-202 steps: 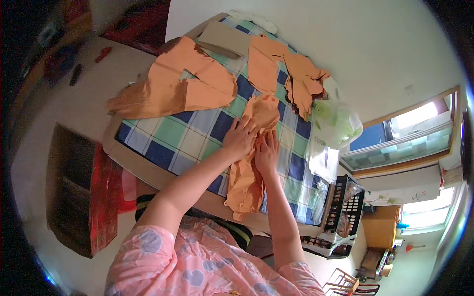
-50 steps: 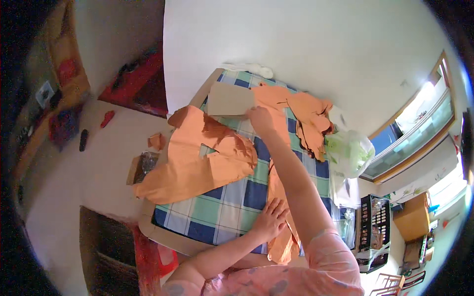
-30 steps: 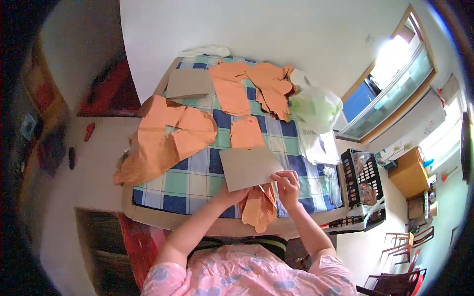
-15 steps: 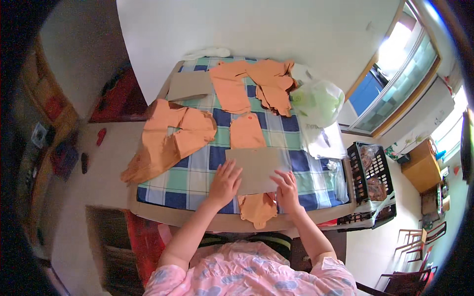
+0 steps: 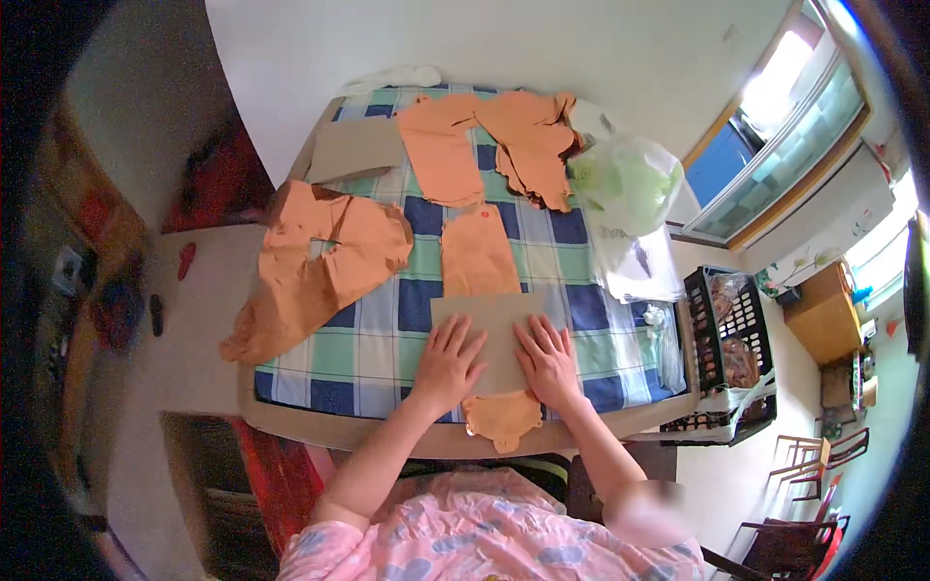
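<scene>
your left hand (image 5: pixel 449 366) and your right hand (image 5: pixel 549 366) laid on a grey-brown card (image 5: pixel 499 334) – fingers extended and loosely parted, grasping nothing – the card lying across an orange sheet (image 5: pixel 479 252), whose ends show beyond it, on the checked cloth (image 5: pixel 334 358)

Black plastic crate (image 5: pixel 697 334) at right, white-and-green plastic bag (image 5: pixel 630 194), brown cabinet (image 5: pixel 821 320), wooden chairs (image 5: pixel 790 550), red slipper (image 5: pixel 185 260) at left

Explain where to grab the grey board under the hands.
Likely by its left and right edges, a hand from each side: the grey board lies flat over the orange piece, with the left hand and right hand near those edges.
</scene>
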The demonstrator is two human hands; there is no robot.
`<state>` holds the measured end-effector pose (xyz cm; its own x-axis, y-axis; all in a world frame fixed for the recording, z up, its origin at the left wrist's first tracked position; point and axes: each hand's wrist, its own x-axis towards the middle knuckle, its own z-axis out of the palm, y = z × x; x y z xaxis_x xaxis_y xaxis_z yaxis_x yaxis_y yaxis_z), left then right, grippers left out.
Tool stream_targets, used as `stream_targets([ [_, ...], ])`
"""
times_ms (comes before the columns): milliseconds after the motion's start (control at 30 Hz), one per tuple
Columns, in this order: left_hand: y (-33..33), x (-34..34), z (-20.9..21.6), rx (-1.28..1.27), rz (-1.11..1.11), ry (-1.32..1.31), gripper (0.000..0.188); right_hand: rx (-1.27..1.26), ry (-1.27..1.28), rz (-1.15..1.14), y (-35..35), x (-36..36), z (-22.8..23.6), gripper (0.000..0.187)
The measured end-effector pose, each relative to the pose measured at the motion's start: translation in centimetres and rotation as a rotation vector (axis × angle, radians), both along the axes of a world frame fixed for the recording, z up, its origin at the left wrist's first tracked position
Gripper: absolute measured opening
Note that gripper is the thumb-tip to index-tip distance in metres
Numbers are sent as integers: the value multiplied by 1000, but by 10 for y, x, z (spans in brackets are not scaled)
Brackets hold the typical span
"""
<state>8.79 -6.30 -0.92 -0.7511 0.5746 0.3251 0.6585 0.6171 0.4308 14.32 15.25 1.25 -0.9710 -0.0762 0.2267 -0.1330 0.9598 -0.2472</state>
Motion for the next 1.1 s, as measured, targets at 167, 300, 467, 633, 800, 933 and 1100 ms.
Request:
stream_targets([
  [167, -4, 11, 8, -27, 8, -37, 52, -5, -45, 10, -4, 4, 11, 44],
  [300, -6, 9, 10, -37, 24, -45, 52, -94, 58, 56, 1, -11, 12, 37],
  [467, -4, 10, 13, -93, 15, -46, 51, -299, 95, -136, 34, -99, 4, 30],
  [633, -1, 10, 6, -145, 29, -27, 51, -342, -135, -254, 41, -194, 6, 45],
  [800, -2, 11, 1, -107, 35, -11, 54, -400, -456, -115, 39, -213, 18, 33],
  [933, 2, 9, -2, -91, 24, 21, 56, -720, -412, -82, 47, -195, 9, 23],
  [1100, -5, 9, -2, -61, 21, 33, 56, -829, 87, 180, 33, -114, 26, 20],
])
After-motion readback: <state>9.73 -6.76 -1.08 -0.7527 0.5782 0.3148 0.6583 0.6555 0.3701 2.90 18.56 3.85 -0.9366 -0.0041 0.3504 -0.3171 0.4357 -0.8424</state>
